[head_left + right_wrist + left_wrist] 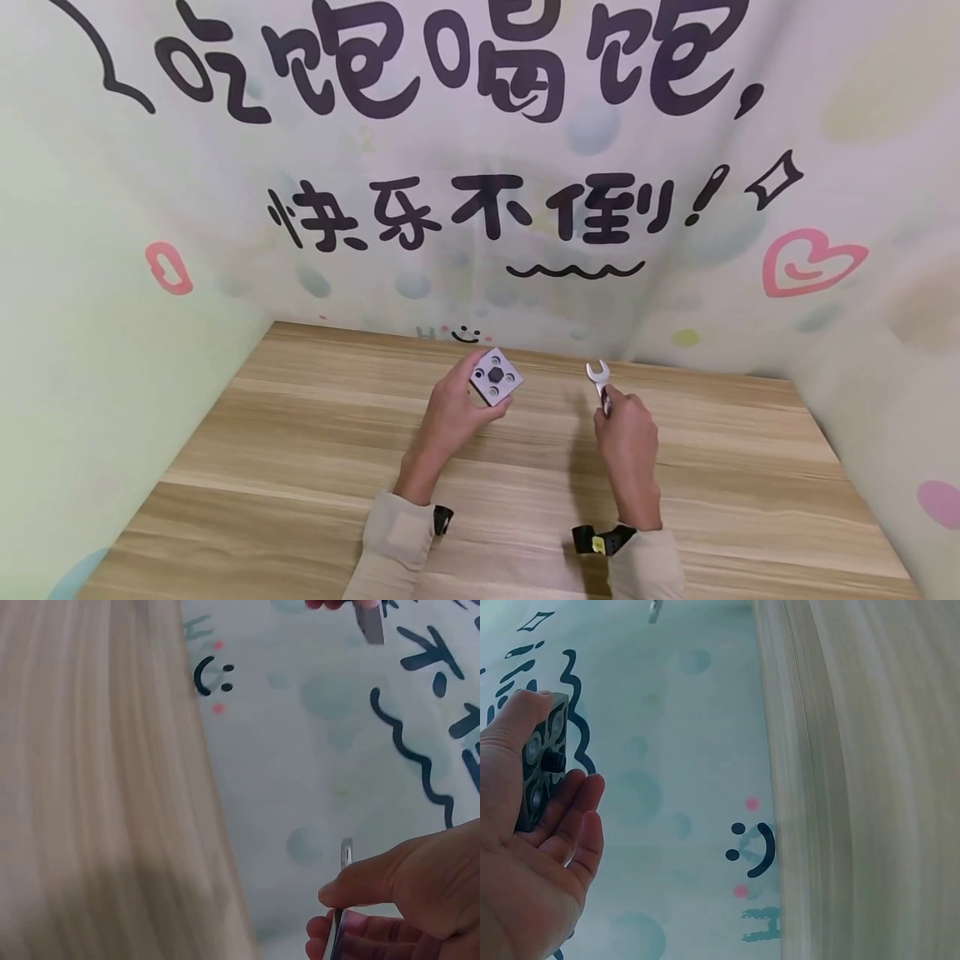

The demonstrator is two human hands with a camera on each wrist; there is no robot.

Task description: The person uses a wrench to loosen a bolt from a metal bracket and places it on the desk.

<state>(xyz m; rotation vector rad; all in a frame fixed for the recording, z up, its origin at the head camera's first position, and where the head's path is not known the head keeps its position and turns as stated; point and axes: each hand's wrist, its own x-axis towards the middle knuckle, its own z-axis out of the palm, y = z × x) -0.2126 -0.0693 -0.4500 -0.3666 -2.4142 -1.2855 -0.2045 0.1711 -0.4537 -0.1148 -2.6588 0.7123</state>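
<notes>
The square grey metal block with a black hex bolt head sits centre frame, my left hand pinching its edges; it looks rigid, heavy and slick. My right hand grips the silver open-ended wrench by its shaft above the wooden table.

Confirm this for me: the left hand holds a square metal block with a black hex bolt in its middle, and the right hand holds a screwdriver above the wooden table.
Not quite. The right hand holds an open-ended wrench, not a screwdriver; the head view shows its forked jaw. The rest stands: the left hand holds the square metal block above the wooden table.
</notes>
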